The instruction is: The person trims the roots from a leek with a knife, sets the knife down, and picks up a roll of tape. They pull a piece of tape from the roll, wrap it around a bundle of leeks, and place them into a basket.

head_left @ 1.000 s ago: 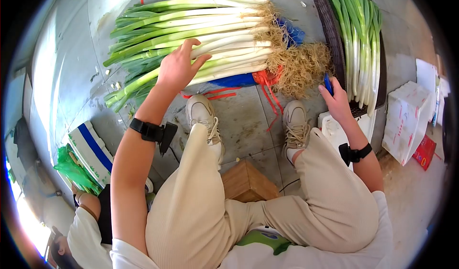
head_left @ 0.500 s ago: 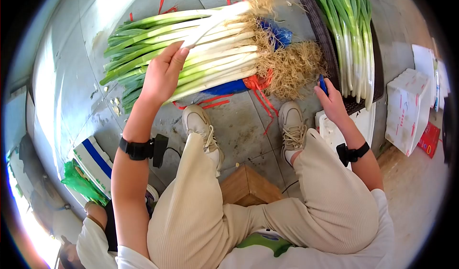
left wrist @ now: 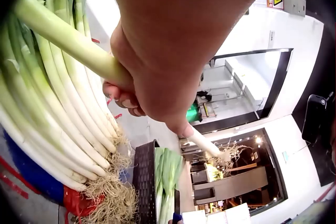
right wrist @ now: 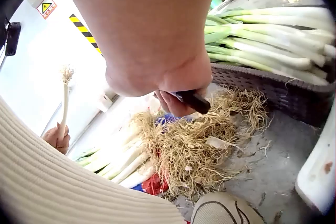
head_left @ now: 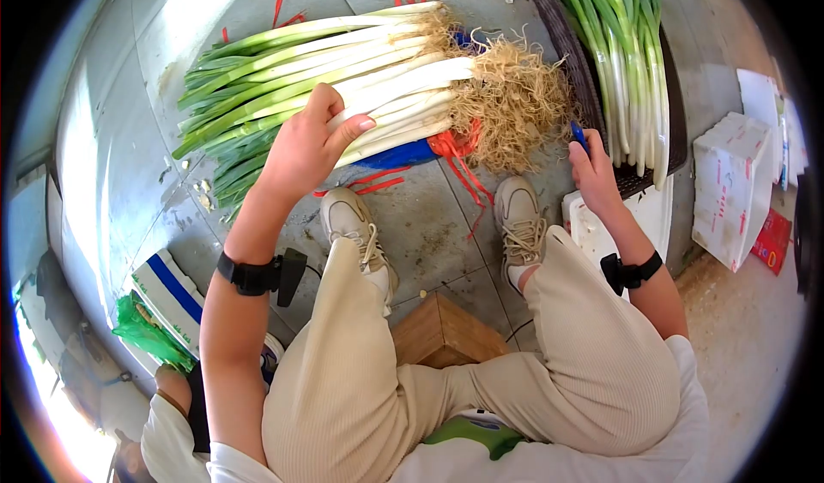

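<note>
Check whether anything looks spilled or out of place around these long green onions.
Yes, slightly: small pale scraps lie scattered on the grey tiles near the leafy end of the piled green onions, looking like dropped debris. Red ties also trail untidily. Nothing looks plainly tipped over.

Bright light glares off the floor [head_left: 421, 226] at my left; all three views curve, blackening toward the corners.
</note>
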Demonstrator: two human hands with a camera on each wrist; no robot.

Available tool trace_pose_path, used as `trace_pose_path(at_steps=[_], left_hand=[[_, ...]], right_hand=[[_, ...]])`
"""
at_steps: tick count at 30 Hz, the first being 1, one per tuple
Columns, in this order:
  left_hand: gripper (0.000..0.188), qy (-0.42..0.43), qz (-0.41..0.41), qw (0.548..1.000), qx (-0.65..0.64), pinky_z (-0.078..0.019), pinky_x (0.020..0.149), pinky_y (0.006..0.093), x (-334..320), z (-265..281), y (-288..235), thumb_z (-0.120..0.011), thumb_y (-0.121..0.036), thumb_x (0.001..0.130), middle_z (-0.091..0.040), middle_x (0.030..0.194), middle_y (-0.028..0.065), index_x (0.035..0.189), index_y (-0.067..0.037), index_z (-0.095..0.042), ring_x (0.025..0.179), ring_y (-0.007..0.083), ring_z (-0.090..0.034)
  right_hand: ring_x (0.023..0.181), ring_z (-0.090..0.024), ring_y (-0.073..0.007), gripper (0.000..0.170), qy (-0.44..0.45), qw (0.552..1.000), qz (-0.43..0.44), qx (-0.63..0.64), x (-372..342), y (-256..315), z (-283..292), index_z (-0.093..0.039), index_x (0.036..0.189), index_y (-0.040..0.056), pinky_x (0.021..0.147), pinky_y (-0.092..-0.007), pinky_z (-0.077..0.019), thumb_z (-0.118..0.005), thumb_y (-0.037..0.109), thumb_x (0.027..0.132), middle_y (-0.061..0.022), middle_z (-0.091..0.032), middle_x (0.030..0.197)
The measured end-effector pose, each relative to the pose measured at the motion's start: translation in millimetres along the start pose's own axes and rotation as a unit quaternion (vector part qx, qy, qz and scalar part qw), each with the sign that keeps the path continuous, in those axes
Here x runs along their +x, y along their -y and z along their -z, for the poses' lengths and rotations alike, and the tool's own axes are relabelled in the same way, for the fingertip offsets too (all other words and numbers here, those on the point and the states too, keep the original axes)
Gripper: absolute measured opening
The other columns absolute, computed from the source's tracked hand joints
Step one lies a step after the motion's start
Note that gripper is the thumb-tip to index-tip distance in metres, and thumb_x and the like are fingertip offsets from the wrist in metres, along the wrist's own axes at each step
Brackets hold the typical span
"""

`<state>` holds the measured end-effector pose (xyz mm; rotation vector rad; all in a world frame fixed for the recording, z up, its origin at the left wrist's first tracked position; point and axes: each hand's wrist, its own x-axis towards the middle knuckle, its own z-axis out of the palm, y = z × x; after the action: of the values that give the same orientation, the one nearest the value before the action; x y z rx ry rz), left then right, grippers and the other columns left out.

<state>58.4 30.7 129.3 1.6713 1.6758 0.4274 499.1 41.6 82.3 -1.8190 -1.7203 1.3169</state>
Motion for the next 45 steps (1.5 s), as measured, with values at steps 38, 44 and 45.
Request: trace_pose_path(at_steps=[38, 44, 45], left_hand=[[0.061, 0.105, 0.021, 0.994, -0.034, -0.0425, 0.059, 0.0412, -10.9, 1.2, -35.3, -0.05, -0.055, 0.099, -0.047, 0.059, 0.0156, 0.078, 0.001, -0.06, 0.057, 0.0312, -0.043], [0.056, 0.069, 0.008, 0.997, -0.038, -0.0432, 0.057, 0.0401, -14.7, 2.0, -39.2, -0.053, -0.053, 0.098, -0.052, 0.059, 0.0155, 0.08, -0.001, -0.064, 0.057, 0.0326, -0.049], [0.056, 0.067, 0.007, 0.997, -0.032, -0.0432, 0.057, 0.0403, -15.2, 2.8, -40.5, -0.053, -0.053, 0.097, -0.053, 0.059, 0.0152, 0.08, -0.002, -0.065, 0.056, 0.0326, -0.05]], right_hand=[[0.054, -0.034, -0.0021, 0.029, 0.029, 0.986, 0.003, 0.161, -17.3, -17.1, 6.7, -0.057, 0.112, 0.0058, 0.048, -0.0186, -0.0259, -0.044, 0.032, 0.107, 0.0065, -0.04, 0.069], [0.055, -0.031, -0.0016, 0.028, 0.031, 0.989, 0.009, 0.145, -19.4, -19.2, 4.8, -0.056, 0.111, 0.0053, 0.049, -0.0185, -0.025, -0.045, 0.03, 0.106, 0.0074, -0.038, 0.069], [0.055, -0.031, -0.0016, 0.028, 0.031, 0.989, 0.008, 0.145, -19.4, -19.0, 5.0, -0.056, 0.111, 0.0053, 0.049, -0.0185, -0.025, -0.045, 0.03, 0.106, 0.0074, -0.038, 0.069]])
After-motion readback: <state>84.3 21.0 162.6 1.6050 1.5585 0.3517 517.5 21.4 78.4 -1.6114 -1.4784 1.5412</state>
